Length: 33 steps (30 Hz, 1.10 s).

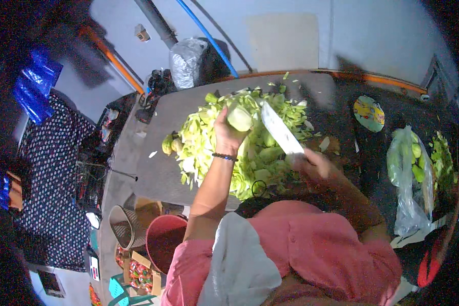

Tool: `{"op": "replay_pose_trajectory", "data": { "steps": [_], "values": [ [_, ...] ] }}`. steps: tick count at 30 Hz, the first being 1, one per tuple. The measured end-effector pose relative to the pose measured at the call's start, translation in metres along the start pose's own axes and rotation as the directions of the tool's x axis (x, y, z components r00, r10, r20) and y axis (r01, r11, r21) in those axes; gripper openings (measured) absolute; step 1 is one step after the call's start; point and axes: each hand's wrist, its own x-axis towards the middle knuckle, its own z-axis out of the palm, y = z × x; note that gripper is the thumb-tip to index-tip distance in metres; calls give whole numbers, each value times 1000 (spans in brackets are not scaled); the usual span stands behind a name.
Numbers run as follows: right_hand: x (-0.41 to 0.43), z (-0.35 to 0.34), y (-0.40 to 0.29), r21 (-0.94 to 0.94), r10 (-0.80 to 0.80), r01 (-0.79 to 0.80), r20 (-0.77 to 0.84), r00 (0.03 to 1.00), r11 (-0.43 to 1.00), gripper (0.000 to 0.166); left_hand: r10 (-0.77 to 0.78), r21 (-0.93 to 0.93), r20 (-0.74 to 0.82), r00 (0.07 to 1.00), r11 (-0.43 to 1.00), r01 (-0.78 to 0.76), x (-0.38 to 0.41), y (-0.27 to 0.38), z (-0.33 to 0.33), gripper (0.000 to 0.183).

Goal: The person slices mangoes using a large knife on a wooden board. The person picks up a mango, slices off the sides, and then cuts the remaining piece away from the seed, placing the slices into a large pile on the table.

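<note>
A pale green, peeled vegetable (240, 118) rests in my left hand (229, 132), which grips it from below and the side above a heap of shavings. A dark beaded bracelet (225, 157) circles that wrist. Just right of the vegetable, and apart from it, a broad-bladed knife (279, 128) points up and to the left. Its handle is in my right hand (315, 163), which is blurred. Light green leaf-like peelings (199, 141) lie piled on the grey tabletop (153, 179) beneath both hands. Small whole green vegetables (172, 144) sit at the heap's left edge.
A clear plastic bag (409, 202) of green vegetables lies at the right, near a patterned oval item (369, 113). At lower left stand a red bin (166, 239), a woven basket (122, 227) and a cardboard box (141, 273) of red items. A silvery bag (187, 63) stands behind the table.
</note>
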Motion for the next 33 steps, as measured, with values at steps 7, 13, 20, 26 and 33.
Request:
{"op": "replay_pose_trajectory", "data": {
  "steps": [7, 13, 20, 26, 33],
  "values": [
    [14, 19, 55, -189, -18, -19, -191, 981, 982, 27, -180, -487, 147, 973, 842, 230, -13, -44, -4, 71],
    [0, 23, 44, -35, 126, -140, -254, 959, 990, 24, -224, -352, 453, 863, 845, 404, -31, -79, -2, 61],
    [-14, 15, 41, -274, 60, -133, -259, 964, 952, 31, -338, -301, 150, 929, 880, 368, -37, -84, -1, 42],
    [-19, 34, 27, -146, 169, -205, -229, 959, 968, 37, -159, -89, 59, 986, 982, 164, -33, -85, 8, 35],
    [-17, 42, 39, -161, 91, -145, -301, 949, 976, 36, -20, 70, -107, 994, 997, 27, -26, -85, 25, 45]
  ]
}}
